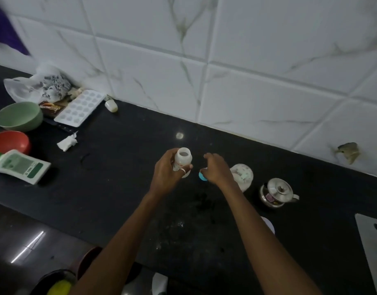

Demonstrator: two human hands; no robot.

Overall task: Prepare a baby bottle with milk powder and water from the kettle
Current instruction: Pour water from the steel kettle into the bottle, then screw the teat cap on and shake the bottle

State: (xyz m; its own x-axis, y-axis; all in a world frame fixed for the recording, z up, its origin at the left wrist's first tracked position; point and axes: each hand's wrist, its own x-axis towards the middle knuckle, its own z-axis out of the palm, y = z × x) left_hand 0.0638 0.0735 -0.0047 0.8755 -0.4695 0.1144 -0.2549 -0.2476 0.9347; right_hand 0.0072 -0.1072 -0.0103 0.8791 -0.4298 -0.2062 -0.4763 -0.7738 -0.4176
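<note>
My left hand grips a small white baby bottle, upright and with its mouth uncovered, above the black counter. Just to the right, my right hand is curled over a blue cap, most of which is hidden under the fingers. Behind that hand stands a clear container of white milk powder, its lid off. Further right sits a small steel kettle with its lid on and spout pointing right.
At the left are a green bowl, a red bowl, a white-and-green tube, an ice tray and a plastic bag. A grey board lies at the right edge. The tiled wall runs behind.
</note>
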